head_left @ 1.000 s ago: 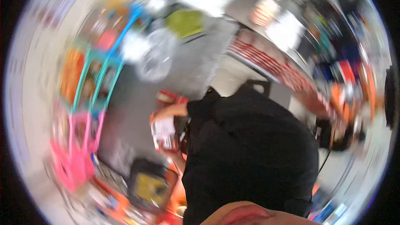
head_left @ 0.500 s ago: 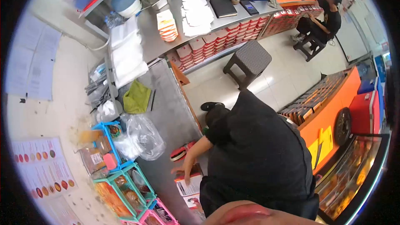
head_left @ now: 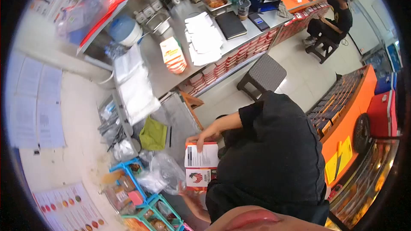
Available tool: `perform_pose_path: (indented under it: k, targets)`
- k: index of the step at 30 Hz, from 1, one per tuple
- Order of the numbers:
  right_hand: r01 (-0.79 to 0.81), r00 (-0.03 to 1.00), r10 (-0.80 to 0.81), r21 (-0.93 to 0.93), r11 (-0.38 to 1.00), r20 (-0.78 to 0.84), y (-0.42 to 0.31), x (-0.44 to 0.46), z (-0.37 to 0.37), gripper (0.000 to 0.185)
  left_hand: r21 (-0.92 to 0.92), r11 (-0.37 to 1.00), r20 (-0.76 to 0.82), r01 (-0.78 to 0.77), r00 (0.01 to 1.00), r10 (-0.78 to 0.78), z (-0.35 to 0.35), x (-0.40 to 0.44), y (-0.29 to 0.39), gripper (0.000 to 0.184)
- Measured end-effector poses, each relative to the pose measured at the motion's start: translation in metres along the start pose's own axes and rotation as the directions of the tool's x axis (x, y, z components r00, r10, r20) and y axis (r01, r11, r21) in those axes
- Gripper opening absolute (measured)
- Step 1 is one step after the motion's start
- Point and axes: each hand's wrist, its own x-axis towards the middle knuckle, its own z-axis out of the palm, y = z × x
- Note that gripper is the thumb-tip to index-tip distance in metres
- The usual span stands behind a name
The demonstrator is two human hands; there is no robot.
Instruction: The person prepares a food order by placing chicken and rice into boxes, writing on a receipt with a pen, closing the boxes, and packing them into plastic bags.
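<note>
My right hand (head_left: 204,137) grips the upper edge of a printed food box (head_left: 201,162). The thumb lies on its white face and the fingers are at its far side. The box is white and red-orange, with small text on one panel and a rooster-like logo on another. Against its lower end is my left hand (head_left: 188,194), smeared by motion, its fingers not clear. A crumpled clear plastic bag (head_left: 169,171) lies beside the box. A green cloth (head_left: 153,134) rests further along the metal counter (head_left: 176,119), next to a thin dark stick (head_left: 168,137).
Blue (head_left: 128,175) and green baskets (head_left: 150,209) of packets line the wall side. White plastic bags (head_left: 137,96) lie near the corner. On the back counter are striped paper packs (head_left: 172,55), white sheets (head_left: 203,38) and a black notebook (head_left: 231,25). A stool (head_left: 263,75) stands behind; a person (head_left: 338,17) sits beyond.
My right hand has moved up and now holds the box, which has shifted up too. My left hand has come into view below. The view has turned slightly.
</note>
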Motion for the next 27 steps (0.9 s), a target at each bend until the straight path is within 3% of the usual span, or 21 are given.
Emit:
perform_pose_path:
  k: [8,15,16,20,22,23,25,27]
  targets:
    - [0.206,0.967,-0.164,0.215,0.955,-0.196,-0.058,-0.076,-0.078,0.065,0.121,0.993,0.007,0.001,1.0,-0.002,0.073,0.036,0.025,0.069]
    - [0.443,0.882,-0.382,0.204,0.873,-0.276,-0.089,-0.091,-0.13,0.065,0.186,0.982,0.018,0.002,1.0,-0.005,0.132,0.055,0.035,0.07]
    - [0.352,0.92,-0.287,0.244,0.904,-0.266,-0.111,-0.111,-0.113,0.06,0.19,0.982,0.011,-0.001,1.0,-0.001,0.136,0.056,0.037,0.07]
    - [0.394,0.906,-0.298,0.344,0.852,-0.3,-0.13,-0.12,-0.11,0.059,0.205,0.979,0.005,-0.006,1.0,0.005,0.136,0.062,0.038,0.07]
    - [0.416,0.88,-0.318,0.25,0.875,-0.352,-0.126,-0.117,-0.121,0.056,0.182,0.983,-0.019,-0.017,1.0,0.021,0.123,0.055,0.03,0.07]
    - [0.384,0.889,-0.3,0.205,0.9,-0.346,-0.123,-0.112,-0.126,0.055,0.164,0.986,-0.045,-0.025,0.998,0.032,0.113,0.046,0.021,0.07]
    - [0.23,0.95,-0.119,0.39,0.892,-0.287,-0.113,-0.107,-0.142,0.057,0.13,0.99,-0.094,-0.056,0.993,0.068,0.099,0.018,-0.006,0.071]
    - [0.177,0.964,-0.091,0.348,0.921,-0.249,-0.127,-0.113,-0.154,0.062,0.147,0.983,-0.12,-0.114,0.984,0.132,0.102,0.001,-0.038,0.071]
